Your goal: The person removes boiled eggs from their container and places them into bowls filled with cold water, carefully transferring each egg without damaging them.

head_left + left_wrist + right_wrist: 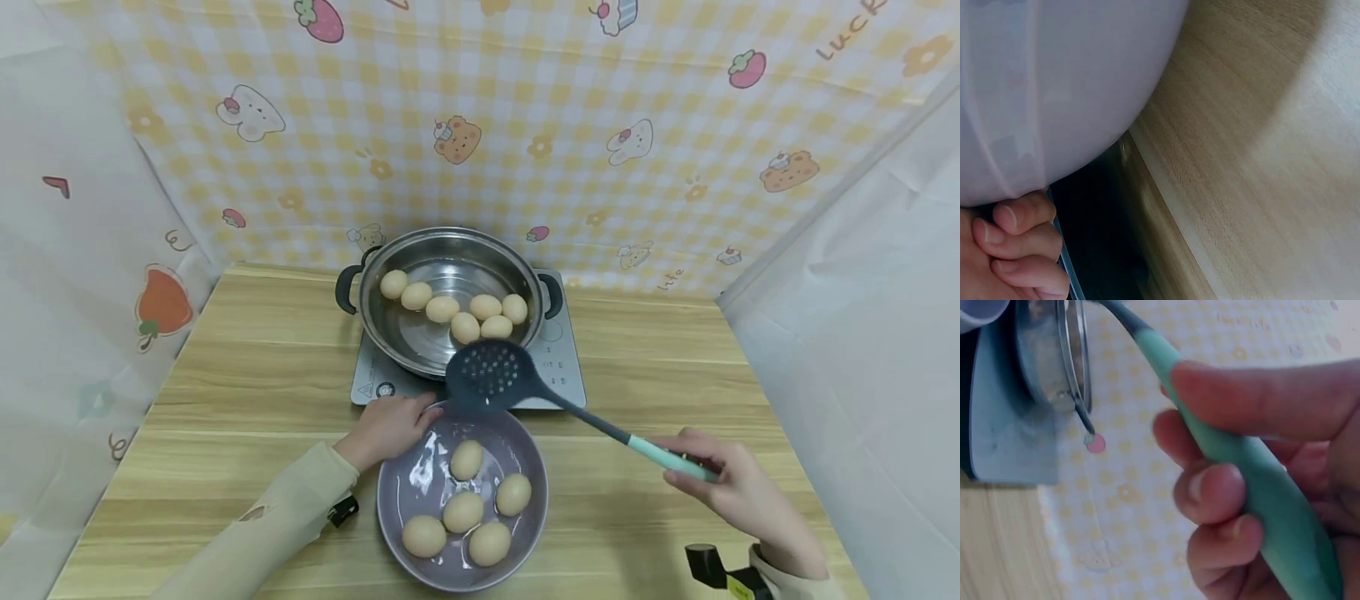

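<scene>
My right hand [738,487] grips the mint-green handle [1235,459] of a dark slotted skimmer [492,372]. The skimmer's head carries nothing and hangs over the pot's near rim and the bowl's far edge. My left hand [388,427] holds the far-left rim of a purple-grey bowl [537,508], thumb at the rim; its curled fingers [1029,240] show against the bowl's outside in the left wrist view. Several light-brown eggs [462,512] lie in the bowl. Behind it, a steel pot [431,358] with black side handles contains several more eggs [442,309] in what looks like water.
Under the pot sits a grey induction cooktop [564,367] on a wood-grain table [255,375]. A yellow checked cloth [480,192] with cartoon prints hangs right behind the pot. White sheets [862,275] close off both sides.
</scene>
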A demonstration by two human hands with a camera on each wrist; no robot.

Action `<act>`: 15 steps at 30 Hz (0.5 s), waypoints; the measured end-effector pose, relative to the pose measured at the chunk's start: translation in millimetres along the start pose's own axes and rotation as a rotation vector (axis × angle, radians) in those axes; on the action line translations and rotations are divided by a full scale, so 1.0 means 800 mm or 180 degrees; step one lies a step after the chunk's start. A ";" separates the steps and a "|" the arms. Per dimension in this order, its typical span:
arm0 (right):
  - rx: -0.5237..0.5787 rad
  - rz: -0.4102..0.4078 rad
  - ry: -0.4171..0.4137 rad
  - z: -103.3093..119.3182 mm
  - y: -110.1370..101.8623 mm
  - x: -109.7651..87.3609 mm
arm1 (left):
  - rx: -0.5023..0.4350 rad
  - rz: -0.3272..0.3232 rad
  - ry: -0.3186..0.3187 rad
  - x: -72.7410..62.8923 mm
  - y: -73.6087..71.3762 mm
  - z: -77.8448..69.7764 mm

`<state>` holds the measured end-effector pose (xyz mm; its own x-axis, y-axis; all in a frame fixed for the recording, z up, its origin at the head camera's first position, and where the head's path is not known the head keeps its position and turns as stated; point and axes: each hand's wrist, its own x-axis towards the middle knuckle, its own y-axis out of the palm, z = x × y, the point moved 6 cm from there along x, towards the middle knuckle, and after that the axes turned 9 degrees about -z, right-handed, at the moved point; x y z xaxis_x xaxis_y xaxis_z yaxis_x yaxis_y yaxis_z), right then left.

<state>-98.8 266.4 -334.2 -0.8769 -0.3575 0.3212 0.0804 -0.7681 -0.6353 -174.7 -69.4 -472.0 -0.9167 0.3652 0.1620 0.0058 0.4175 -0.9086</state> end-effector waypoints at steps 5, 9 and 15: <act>-0.0471 -0.0495 0.0289 0.004 0.009 0.029 | 0.0014 0.0036 0.0002 0.000 0.000 0.000; -0.0810 -0.0936 0.0217 0.005 0.023 0.053 | 0.0023 0.0030 -0.0012 0.000 -0.001 0.001; -0.1089 -0.1176 0.0109 0.003 0.045 0.074 | -0.0021 0.0033 -0.0001 -0.002 -0.001 -0.001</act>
<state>-146.8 216.2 -336.8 -0.8329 -0.0726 0.5486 -0.3932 -0.6198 -0.6792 -173.4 -69.8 -470.9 -0.9167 0.3692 0.1526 0.0177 0.4192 -0.9077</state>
